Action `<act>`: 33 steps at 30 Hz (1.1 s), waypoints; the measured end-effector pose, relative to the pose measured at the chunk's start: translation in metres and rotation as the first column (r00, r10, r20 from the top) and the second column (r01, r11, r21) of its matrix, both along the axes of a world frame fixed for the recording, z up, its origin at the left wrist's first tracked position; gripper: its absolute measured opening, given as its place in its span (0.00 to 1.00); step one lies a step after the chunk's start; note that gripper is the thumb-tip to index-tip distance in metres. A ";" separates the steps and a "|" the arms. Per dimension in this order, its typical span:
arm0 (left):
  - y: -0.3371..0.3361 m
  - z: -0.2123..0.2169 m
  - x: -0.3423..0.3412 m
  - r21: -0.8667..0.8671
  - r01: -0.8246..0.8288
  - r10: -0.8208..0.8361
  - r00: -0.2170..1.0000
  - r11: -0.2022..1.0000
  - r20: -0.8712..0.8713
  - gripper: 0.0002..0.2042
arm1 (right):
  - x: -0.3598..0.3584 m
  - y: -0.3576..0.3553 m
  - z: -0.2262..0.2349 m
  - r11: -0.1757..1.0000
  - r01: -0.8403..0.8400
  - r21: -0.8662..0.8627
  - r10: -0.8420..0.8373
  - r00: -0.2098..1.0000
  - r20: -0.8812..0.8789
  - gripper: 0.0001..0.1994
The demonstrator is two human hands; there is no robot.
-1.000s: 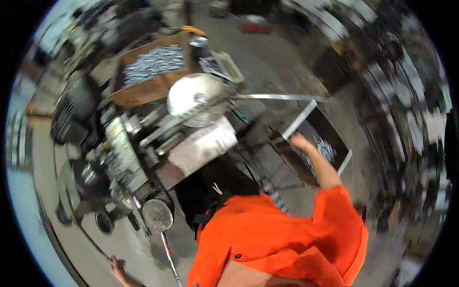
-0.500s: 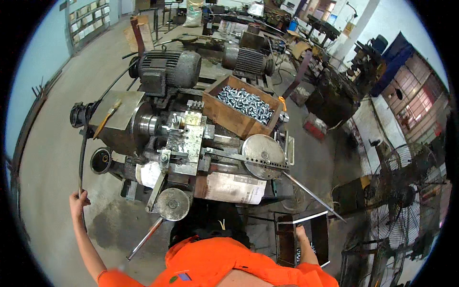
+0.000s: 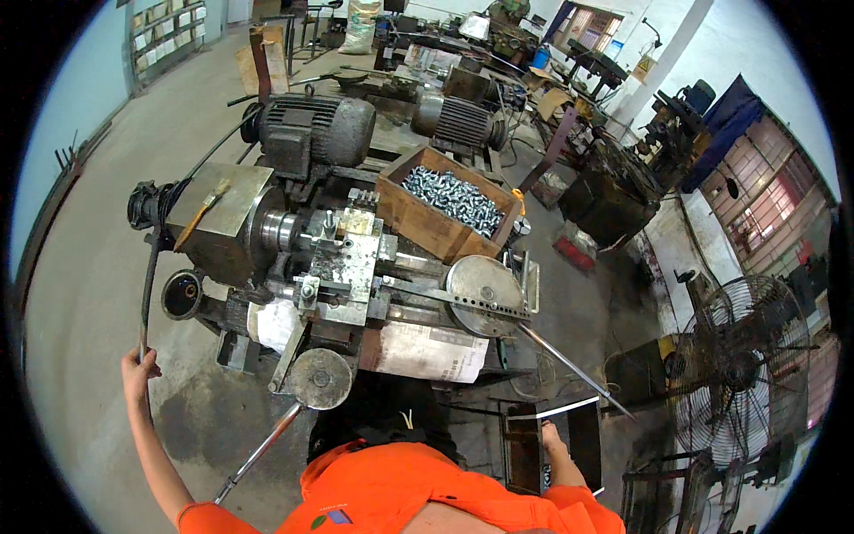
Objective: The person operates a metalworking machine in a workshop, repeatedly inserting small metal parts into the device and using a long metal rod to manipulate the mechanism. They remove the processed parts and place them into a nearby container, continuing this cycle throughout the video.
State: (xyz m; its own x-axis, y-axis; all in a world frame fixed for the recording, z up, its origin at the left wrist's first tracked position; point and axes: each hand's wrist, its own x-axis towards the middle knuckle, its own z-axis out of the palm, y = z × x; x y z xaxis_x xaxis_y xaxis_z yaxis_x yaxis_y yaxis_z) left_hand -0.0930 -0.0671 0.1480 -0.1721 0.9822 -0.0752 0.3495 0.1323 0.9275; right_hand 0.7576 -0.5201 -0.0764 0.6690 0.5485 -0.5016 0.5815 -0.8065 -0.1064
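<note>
The left hand [image 3: 138,367] has come up a little since half a second ago, and the right hand [image 3: 553,442] is now sitting lower, at the dark tray. The view is looking at the machine from closer.

Nearest, the orange sleeves are coming in from the bottom edge. The left hand is closing around the bottom end of a long dark lever [image 3: 148,285] that is standing up at the left end of the machine. The right hand is resting on the edge of the dark tray [image 3: 525,449] low on the right; I cannot tell if its fingers are gripping it.

Between the arms, a round metal handwheel [image 3: 319,378] is sticking out from the grey lathe [image 3: 342,267]. A bigger metal disc [image 3: 485,285] is sitting to its right.

Farther back, a wooden box [image 3: 425,222] is holding shiny metal parts [image 3: 454,198]. Behind the lathe a dark motor [image 3: 311,132] is sitting. Far to the right a big fan [image 3: 743,369] is standing.
</note>
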 end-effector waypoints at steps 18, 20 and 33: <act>0.007 -0.008 -0.009 -0.012 -0.001 0.000 0.998 1.000 -0.070 0.11 | -0.003 0.015 0.017 0.946 -0.239 -0.217 0.229 0.971 -0.073 0.18; 0.005 -0.008 -0.007 0.000 -0.019 0.019 0.999 1.000 -0.032 0.10 | -0.012 0.019 0.031 0.957 -0.232 -0.172 0.220 0.972 -0.083 0.19; 0.005 -0.006 -0.006 -0.026 -0.014 0.013 0.999 1.000 -0.038 0.11 | -0.006 0.025 0.029 0.857 -0.460 -0.234 0.445 0.888 -0.113 0.17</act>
